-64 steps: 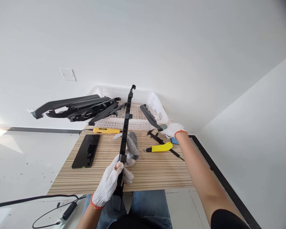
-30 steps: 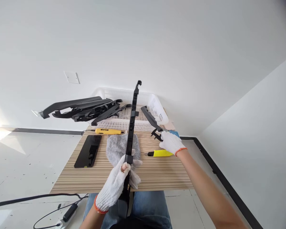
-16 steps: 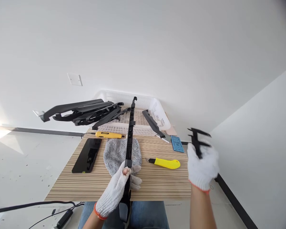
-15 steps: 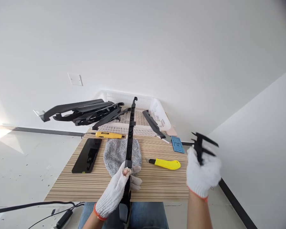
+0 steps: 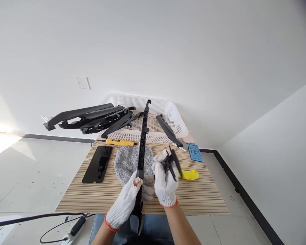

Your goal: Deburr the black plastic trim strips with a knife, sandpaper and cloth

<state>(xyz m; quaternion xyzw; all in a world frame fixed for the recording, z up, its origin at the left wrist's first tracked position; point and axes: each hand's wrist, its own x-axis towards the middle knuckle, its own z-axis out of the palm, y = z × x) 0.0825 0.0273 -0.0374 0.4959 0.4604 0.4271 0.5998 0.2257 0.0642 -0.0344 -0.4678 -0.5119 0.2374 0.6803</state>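
Observation:
My left hand [image 5: 126, 202], in a white knit glove with a torn fingertip, grips a long black plastic strip [image 5: 142, 139] near its lower end. The strip points away from me over the striped table [image 5: 199, 199] toward the basket. My right hand [image 5: 165, 182], also gloved, holds a small black plastic caliper [image 5: 171, 162] upright, just right of the strip. A grey cloth [image 5: 126, 161] lies on the table under the strip.
A white mesh basket [image 5: 177, 124] at the table's far edge holds several black plastic trim pieces [image 5: 91, 117] that stick out left. A yellow utility knife [image 5: 190, 175], a yellow tool [image 5: 118, 142], a black phone [image 5: 98, 164] and a blue card [image 5: 195, 151] lie on the table. Cables [image 5: 66, 223] run on the floor.
My right hand picked the black caliper off the table, swung out to the right with it, then brought it back in beside the strip. My left hand kept its hold on the strip.

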